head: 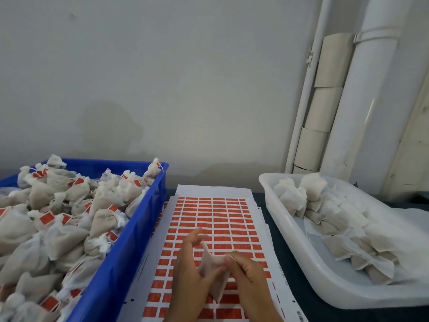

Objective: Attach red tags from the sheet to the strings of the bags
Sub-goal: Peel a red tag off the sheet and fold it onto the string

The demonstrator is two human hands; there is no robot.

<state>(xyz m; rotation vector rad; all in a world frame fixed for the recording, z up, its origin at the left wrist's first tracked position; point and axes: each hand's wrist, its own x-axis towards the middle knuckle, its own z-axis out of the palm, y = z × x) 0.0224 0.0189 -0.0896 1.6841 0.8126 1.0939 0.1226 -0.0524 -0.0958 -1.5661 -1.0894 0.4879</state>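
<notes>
White mesh bag [212, 270] held over the sheet [209, 228] of red tags at the table's near edge. Pinched in the right hand [249, 278] grip; gripped from below by the left hand [189, 275], upper fingers spread loose.

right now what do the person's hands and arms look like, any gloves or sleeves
Both are bare: the left hand and the right hand wear no gloves, and no rings or other markings show on the fingers. The wrists and the short stretch of forearm reaching the bottom edge of the head view carry no sleeve, watch or band.
</notes>
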